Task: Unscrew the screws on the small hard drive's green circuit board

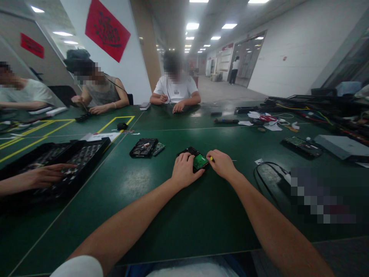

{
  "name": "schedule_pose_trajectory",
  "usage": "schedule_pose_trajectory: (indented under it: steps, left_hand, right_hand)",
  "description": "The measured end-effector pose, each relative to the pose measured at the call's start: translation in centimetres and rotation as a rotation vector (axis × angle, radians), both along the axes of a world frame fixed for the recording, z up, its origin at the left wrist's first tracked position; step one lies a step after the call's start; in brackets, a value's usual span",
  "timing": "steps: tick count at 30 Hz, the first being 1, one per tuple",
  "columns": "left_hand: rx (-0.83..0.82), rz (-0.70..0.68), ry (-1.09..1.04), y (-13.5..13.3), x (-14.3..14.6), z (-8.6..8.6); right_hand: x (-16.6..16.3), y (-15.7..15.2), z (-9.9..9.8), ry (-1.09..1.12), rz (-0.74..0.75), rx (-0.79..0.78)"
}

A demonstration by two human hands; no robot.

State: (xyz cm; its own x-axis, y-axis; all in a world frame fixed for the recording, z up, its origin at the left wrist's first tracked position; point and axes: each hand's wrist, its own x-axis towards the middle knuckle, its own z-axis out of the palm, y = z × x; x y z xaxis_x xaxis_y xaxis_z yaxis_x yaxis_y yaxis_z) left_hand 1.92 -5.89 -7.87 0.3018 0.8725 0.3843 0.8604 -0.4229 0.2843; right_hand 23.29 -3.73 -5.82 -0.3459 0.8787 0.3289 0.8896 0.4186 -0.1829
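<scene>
On the green table in front of me lies a flat black device with a green circuit board (199, 162). My left hand (186, 169) is closed around its left side, thumb along the near edge and fingers over the top. My right hand (221, 163) is pinched at the device's right edge around a slim tool with a yellow end (211, 158). Most of that tool is hidden by the fingers. To the left sits an open black case (143, 147), with a small loose circuit board (158, 148) against it.
A co-worker's hand (43, 176) reaches into a black compartment tray (95, 148) of small parts at left. Other people sit across the table (161, 215). On the right are a cable (266, 163), another board device (301, 146), a silver box (343, 146) and piled dark parts (317, 109).
</scene>
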Motion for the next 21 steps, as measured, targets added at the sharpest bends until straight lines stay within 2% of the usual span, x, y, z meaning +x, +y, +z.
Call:
schedule_pose_trajectory:
  steps: [21]
  left_hand:
    - [0.005,-0.014,0.002,0.1,-0.15,0.0]
  right_hand:
    - [0.28,0.26,0.21,0.052,0.022,-0.028]
